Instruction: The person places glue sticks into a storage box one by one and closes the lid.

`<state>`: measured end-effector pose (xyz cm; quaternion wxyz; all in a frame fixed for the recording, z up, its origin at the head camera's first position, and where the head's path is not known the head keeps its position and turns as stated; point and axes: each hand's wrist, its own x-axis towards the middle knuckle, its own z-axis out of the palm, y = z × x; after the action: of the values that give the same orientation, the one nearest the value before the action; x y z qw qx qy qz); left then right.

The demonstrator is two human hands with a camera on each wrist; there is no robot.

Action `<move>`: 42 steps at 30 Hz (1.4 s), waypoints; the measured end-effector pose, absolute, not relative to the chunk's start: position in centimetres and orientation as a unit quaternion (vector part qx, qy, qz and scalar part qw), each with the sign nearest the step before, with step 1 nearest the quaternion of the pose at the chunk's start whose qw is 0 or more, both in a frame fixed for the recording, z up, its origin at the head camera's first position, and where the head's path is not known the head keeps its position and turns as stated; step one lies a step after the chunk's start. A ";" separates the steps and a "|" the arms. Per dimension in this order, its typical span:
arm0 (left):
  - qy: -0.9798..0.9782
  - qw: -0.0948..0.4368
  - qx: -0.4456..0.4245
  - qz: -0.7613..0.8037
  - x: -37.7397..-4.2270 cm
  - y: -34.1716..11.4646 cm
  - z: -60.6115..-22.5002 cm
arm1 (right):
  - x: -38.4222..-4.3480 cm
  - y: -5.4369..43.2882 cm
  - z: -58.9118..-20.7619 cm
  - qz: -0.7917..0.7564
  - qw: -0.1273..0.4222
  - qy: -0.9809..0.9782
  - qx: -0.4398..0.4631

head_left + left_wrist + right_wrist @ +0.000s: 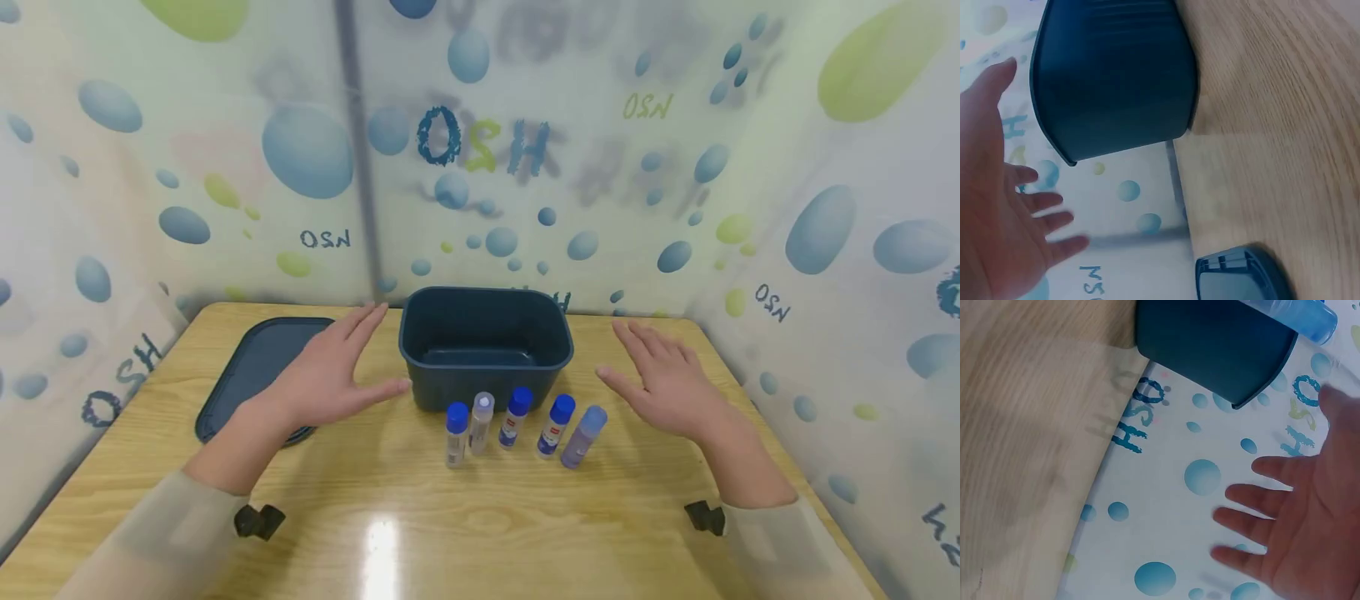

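Note:
A dark blue open bin (487, 383) stands at the back middle of the table. In front of it several glue sticks stand upright in a row: one with a blue cap (456, 437) at the left end, a clear-capped one (482, 425) beside it, two more blue-capped ones, and a translucent blue glue stick (583, 437) at the right end. My left hand (330, 375) hovers left of the bin, fingers straight and thumb spread, holding nothing. On the other side my right hand (663, 379) is held up, fingers extended, apart from the glue sticks and bin.
A dark blue lid (262, 358) lies flat on the table's left side, partly behind the left hand. The wooden table (480, 533) meets patterned curtains (600, 167) at the back and sides. Black straps (258, 522) are on both wrists.

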<state>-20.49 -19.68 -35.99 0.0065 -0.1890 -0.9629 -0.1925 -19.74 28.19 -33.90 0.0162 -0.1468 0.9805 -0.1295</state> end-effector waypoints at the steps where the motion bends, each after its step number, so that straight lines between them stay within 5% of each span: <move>1: -0.956 0.001 -0.191 -0.221 -20.8 -19.6 -36.1 | -19.8 28.2 -33.9 -0.145 0.015 0.979 -0.146; 7: -0.919 -0.031 -0.191 -0.343 -23.1 -18.9 -36.7 | -19.8 28.5 -33.9 -0.226 0.017 0.964 -0.139; 16: -0.926 -0.048 -0.182 -0.327 -25.6 -17.5 -37.0 | -19.4 28.4 -34.2 -0.233 0.011 0.963 -0.136; 42: -0.922 -0.085 -0.141 -0.352 -25.6 -16.8 -38.0 | -17.8 28.7 -36.8 -0.444 0.059 0.876 -0.179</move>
<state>-25.61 -16.79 -38.04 -0.0848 -0.1409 -0.9216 -0.3516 -17.77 28.74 -36.77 0.0588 -0.1789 0.8759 -0.4442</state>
